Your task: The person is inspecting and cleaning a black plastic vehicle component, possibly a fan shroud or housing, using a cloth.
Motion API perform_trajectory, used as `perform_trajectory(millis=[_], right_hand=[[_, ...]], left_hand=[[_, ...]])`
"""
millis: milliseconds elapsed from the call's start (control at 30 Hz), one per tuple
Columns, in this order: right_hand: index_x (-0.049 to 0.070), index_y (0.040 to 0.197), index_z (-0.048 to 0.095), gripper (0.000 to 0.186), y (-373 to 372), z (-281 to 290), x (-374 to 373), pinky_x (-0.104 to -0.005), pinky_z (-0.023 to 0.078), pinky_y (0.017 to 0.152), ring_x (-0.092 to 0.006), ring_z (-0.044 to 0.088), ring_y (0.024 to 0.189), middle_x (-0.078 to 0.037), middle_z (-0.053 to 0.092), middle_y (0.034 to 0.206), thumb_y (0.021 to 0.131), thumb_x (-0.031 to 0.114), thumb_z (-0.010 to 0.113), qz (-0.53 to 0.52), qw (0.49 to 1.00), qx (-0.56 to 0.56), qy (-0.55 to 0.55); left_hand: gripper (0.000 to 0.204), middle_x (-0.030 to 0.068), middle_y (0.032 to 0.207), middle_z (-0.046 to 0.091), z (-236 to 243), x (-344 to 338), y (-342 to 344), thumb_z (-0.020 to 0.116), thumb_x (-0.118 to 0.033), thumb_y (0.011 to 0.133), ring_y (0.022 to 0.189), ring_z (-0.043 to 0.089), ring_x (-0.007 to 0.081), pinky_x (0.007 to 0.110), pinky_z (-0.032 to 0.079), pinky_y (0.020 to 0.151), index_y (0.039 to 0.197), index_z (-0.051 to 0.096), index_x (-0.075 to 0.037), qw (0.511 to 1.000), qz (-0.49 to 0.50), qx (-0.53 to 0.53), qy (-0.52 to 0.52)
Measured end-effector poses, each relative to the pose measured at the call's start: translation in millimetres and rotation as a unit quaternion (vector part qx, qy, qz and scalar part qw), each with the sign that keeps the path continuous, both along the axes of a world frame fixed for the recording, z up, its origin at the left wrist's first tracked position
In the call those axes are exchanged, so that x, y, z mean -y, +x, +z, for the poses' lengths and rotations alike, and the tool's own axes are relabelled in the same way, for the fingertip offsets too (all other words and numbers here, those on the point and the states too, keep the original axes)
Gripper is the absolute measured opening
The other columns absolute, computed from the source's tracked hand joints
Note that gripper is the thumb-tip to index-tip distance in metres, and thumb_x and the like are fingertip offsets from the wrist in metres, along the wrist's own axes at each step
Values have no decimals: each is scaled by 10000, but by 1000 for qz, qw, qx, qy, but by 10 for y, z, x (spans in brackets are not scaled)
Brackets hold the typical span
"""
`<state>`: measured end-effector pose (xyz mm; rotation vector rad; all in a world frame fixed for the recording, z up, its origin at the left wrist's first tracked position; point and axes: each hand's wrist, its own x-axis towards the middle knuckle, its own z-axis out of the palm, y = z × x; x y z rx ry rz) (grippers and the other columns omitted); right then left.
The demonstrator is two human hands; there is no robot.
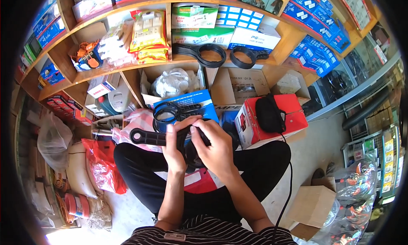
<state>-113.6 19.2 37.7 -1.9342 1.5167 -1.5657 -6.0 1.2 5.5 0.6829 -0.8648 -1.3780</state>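
Above my lap, both hands grip a black plastic bracket with a flat arm (148, 137) that sticks out to the left and ends in a rounded tip. My left hand (173, 149) is closed around it, thumb upright along its side. My right hand (213, 146) closes over its right part, thumb and fingertips pressed near the top. The fingers hide much of the bracket's body. Just beyond my hands, a coil of black cable (166, 113) lies on a blue box (199, 101). Two similar black ring-shaped brackets, a left one (212, 66) and a right one (243, 68), rest on the shelf edge.
A red box (294, 113) carrying a black pouch (270, 113) stands to the right of my hands. Behind are a carton of bagged white parts (175, 81) and wooden shelves (123, 69) with boxes. A red bag (104, 166) lies left; an open carton (312, 204) stands right.
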Motion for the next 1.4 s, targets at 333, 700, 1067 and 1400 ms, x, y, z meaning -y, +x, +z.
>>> perform_trajectory(millis=[333, 700, 1067, 1400], right_hand=[[4, 1133, 673, 217, -83, 52, -11, -374, 550, 798, -311, 698, 902, -154, 696, 997, 919, 4, 710, 55, 997, 53, 0], [-21, 1108, 650, 182, -66, 43, -49, -307, 533, 827, -207, 687, 917, -127, 695, 1023, 943, 18, 715, 38, 996, 76, 24], [-13, 1062, 719, 184, -132, 116, -32, -343, 555, 726, -281, 714, 833, -142, 714, 965, 880, -15, 750, 83, 996, 39, 8], [-28, 1006, 701, 167, -275, 204, -117, -274, 550, 705, -157, 700, 782, -110, 725, 902, 862, -44, 784, -31, 999, 19, -19]], left_hand=[[319, 205, 1154, 727, 69, 35, 32, 536, -176, 1058, 1065, 683, 253, 378, 516, 983, 1067, 729, 78, 999, -6, -14, 39], [130, 165, 1143, 726, 19, 25, 19, 658, -97, 1007, 1052, 675, 210, 364, 522, 974, 1034, 664, 30, 999, -6, -16, -42], [86, 172, 1148, 714, 102, 1, 107, 633, -71, 1006, 1029, 659, 207, 351, 507, 969, 1005, 665, 9, 999, 17, 2, -30], [666, 322, 1382, 581, -34, 174, 253, 314, -527, 1100, 1353, 525, 406, 501, 410, 1118, 1429, 477, 28, 960, -9, -276, 38]])
